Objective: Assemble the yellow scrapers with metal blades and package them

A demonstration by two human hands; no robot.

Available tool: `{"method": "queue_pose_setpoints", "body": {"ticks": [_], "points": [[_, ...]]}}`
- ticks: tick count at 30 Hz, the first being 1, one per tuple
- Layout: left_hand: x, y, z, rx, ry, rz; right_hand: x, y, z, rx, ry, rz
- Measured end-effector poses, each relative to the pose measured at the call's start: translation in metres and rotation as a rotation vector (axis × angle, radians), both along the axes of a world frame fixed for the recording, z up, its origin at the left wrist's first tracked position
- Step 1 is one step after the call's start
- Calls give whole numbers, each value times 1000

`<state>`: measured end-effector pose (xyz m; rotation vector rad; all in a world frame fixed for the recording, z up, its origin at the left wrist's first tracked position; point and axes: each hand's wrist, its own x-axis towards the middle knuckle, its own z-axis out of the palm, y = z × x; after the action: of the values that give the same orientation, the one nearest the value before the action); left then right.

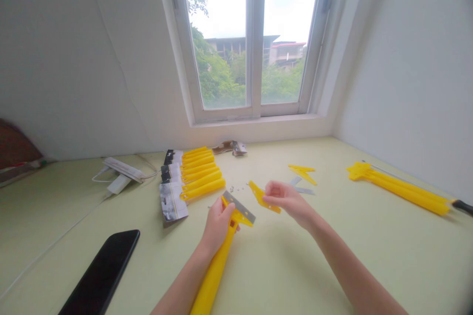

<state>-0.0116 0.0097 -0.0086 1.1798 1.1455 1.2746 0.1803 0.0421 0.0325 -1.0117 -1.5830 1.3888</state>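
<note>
My left hand [219, 221] is closed around the head of a yellow scraper [216, 275], its long handle running down toward me. Across that head lies a grey metal blade [240, 207], with my thumb pressing on it. In my right hand [283, 196] a yellow plastic clamp plate [265, 198] is pinched between thumb and fingers, a short way to the right of the blade and apart from it. Small screws [232, 188] are scattered on the table just beyond my hands. Behind my right hand lie loose yellow plates [303, 173] and grey blades [303, 190].
Several yellow-handled scrapers [201, 174] in card packaging [173, 202] lie in a row at the back left. Yellow scraper handles [402, 189] and a black-handled screwdriver [462, 206] are at the right. A black phone [101, 273] and a white power strip [123, 170] with cables occupy the left.
</note>
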Motion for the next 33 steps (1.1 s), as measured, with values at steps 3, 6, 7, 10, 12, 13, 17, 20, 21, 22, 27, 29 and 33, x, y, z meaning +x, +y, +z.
{"method": "queue_pose_setpoints", "body": {"ticks": [3,6,7,10,12,13,17,20,21,22,27,29,33], "points": [[1,0,-2,0,12,-15,-20,-8,-2,9,161,44],[2,0,-4,1,3,-26,-37,-14,-10,75,206,68],[2,0,-4,5,-3,-32,-41,-15,-14,98,199,74],[3,-1,-2,17,-6,-38,-49,-19,-20,147,140,68],[3,-2,0,15,-3,-28,-50,-22,-22,190,83,34],[3,-2,2,10,-7,-25,-51,-23,-22,222,50,11],[2,-3,5,-3,-54,-42,-51,-26,-21,433,-108,-106],[2,-3,4,-10,-65,-53,-50,-25,-22,514,-176,-173],[2,-3,3,-13,-64,-53,-50,-24,-23,478,-167,-151],[2,-3,3,-19,-63,-53,-50,-23,-25,413,-143,-109],[0,-2,2,-38,-74,-52,-48,-19,-29,131,-21,59],[0,-2,3,-35,-94,-67,-47,-20,-29,90,23,76],[2,-4,6,-23,-122,-96,-48,-22,-27,52,92,56]]}}
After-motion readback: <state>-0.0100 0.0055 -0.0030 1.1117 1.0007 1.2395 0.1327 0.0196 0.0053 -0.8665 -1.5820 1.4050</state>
